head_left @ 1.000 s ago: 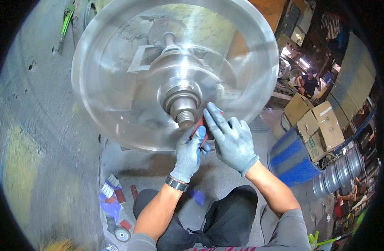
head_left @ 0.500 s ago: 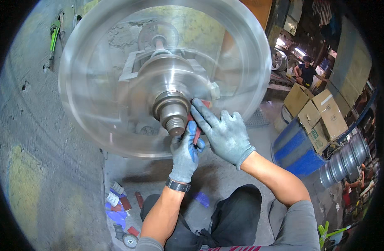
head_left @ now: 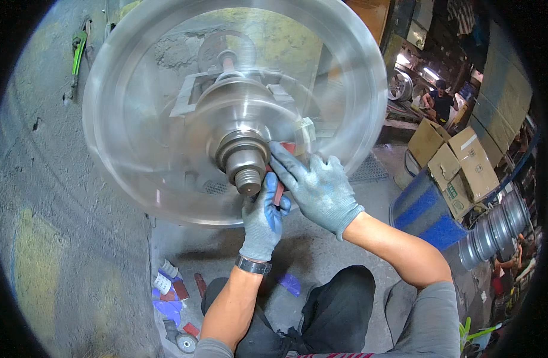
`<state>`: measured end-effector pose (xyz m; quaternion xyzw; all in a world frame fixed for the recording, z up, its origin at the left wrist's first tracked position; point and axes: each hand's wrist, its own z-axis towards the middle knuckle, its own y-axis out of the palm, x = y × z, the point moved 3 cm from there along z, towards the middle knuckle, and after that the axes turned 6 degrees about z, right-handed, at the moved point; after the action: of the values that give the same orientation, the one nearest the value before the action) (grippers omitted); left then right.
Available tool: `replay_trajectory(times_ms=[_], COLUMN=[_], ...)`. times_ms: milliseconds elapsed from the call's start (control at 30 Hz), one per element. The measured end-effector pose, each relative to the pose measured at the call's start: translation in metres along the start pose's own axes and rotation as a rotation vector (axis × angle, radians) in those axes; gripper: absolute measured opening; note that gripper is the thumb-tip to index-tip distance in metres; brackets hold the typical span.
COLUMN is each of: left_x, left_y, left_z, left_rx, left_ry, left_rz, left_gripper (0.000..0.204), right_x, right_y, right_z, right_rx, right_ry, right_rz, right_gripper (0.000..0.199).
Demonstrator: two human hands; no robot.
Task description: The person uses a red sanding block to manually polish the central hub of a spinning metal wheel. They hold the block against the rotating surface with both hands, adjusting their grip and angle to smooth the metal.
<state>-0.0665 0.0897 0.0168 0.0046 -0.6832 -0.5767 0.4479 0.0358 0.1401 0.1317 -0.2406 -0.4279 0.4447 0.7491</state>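
A large metal wheel rim (head_left: 369, 89), blurred by its spin, turns on a shaft with a threaded end (head_left: 248, 182) and a stepped metal collar (head_left: 243, 156). Just right of the collar, a red strip of sandpaper (head_left: 279, 194) reaches in toward the wheel's hub. My left hand (head_left: 262, 218), in a grey glove with blue fingers, pinches its lower end below the shaft end. With index and middle fingers stretched forward, my gloved right hand (head_left: 324, 194) presses the strip's upper part; its other fingers are bent. The strip's contact with the wheel is partly hidden behind my fingers.
Sandpaper pieces (head_left: 180, 290) and a small round wheel (head_left: 186, 342) lie on the floor at lower left. At right stand a blue drum (head_left: 426, 209) with cardboard boxes (head_left: 465, 164) and stacked rims (head_left: 494, 224). A green-handled tool (head_left: 78, 53) hangs on the left wall. Another person (head_left: 441, 102) sits far right.
The wheel keeps spinning. My right hand and the sandpaper strip have shifted very slightly left; my left hand has barely moved.
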Motion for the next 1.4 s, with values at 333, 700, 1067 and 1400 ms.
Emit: replay_trajectory(times_ms=[333,700,1067,1400], left_x=[-0.003,0.000,0.003,-0.019], left_y=[-0.001,-0.003,0.004,-0.044], left_z=[0.001,0.003,-0.001,0.015], left_rx=[0.053,0.009,0.015,-0.338], left_ry=[-0.028,-0.038,0.007,0.083], left_rz=[-0.050,-0.086,-0.068,-0.092], left_gripper=[0.020,0.024,0.024,0.040], right_x=[-0.001,-0.004,-0.002,-0.003], right_y=[0.005,0.004,0.013,0.003], right_z=[-0.004,0.000,-0.004,-0.011], right_rx=[0.038,0.049,0.043,0.011], right_ry=[0.003,0.043,0.055,0.040], right_rz=[-0.018,0.073,0.090,0.047], right_gripper=[0.053,0.038,0.044,0.057])
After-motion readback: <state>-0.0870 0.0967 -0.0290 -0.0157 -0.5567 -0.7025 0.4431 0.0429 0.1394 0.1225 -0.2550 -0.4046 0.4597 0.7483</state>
